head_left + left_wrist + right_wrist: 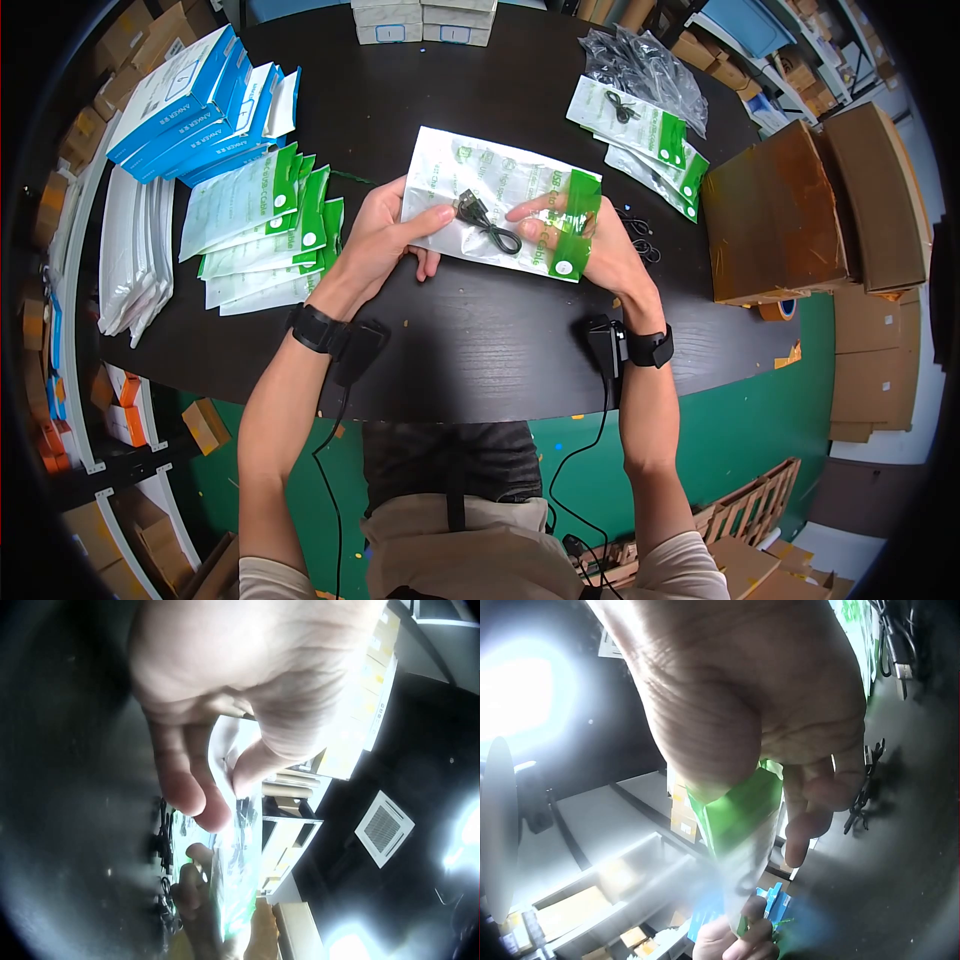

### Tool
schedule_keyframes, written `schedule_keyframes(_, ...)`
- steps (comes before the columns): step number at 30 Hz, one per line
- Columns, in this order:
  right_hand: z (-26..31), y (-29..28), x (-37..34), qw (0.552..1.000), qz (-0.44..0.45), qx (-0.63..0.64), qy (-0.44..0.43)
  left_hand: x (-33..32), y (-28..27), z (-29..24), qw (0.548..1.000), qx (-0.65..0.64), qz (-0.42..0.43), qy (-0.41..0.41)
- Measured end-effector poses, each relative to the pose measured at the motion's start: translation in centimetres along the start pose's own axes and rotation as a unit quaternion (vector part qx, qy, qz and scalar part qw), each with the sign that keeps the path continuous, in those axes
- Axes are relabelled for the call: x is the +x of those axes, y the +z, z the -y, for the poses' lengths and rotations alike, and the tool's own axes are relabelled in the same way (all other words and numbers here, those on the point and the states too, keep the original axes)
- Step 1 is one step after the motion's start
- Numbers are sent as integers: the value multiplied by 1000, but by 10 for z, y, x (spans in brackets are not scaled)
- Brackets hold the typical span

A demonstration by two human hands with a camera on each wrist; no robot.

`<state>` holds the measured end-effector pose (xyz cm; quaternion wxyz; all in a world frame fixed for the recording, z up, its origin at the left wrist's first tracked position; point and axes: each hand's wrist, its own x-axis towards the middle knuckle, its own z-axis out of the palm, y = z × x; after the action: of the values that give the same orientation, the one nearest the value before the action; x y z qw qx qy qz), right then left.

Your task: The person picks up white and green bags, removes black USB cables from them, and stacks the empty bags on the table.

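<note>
A clear and white plastic pouch (490, 165) with a green printed end is held up over the table, tilted. Coiled inside it lies a short black USB cable (487, 225). My left hand (385, 225) pinches the pouch's white left edge, thumb on top and fingers beneath. At the green end my right hand (610, 245) grips the pouch; some of its fingers show through the clear plastic. In the right wrist view, the green end (746, 799) comes out beside the right thumb base, which hides part of the grip.
Several similar green-ended pouches (245, 225) lie at left, beside white flat packs (135, 255) and blue boxes (205, 100). More pouches (640, 130) and grey plastic bags (650, 70) are at back right. Loose black cables (640, 240) lie near a cardboard box (780, 215). White boxes (425, 20) stand at the back.
</note>
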<state>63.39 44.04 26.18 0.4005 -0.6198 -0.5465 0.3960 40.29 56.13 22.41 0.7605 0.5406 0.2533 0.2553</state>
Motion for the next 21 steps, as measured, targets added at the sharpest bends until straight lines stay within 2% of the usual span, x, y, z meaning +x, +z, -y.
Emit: schedule_keyframes(21, 2, 0, -1, 1000, -1, 2, -6, 3, -1, 4, 1000, -3, -11, 15)
